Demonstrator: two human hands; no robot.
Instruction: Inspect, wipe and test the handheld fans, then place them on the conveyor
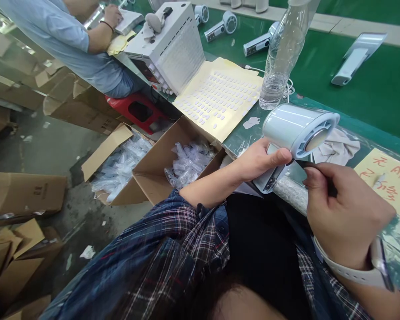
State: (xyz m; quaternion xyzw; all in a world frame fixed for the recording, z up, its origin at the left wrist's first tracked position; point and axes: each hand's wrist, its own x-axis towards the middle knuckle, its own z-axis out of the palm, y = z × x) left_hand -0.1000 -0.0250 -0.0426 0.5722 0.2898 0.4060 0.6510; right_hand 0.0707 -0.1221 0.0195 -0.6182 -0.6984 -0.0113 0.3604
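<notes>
My left hand (263,160) is closed round the handle of a pale blue handheld fan (286,126), thumb just under its round head. The fan is tilted, its vented face turned to the right. My right hand (346,209) is closed in a pinch on a thin dark strip (302,165), whose far end reaches the fan where the head meets the handle. Whether the strip is a tool or a strap I cannot tell. Behind the fan lies a crumpled white cloth (340,146). A plastic bottle (276,66) with some water stands just beyond the fan.
Yellow sheet (226,120) with rows of small white stickers, beside a white bench instrument (173,49). More handheld fans (222,27) lie on the green belt (320,66). Open cartons (153,178) of clear plastic pieces stand at left. A co-worker (63,40) sits near a red stool (136,111).
</notes>
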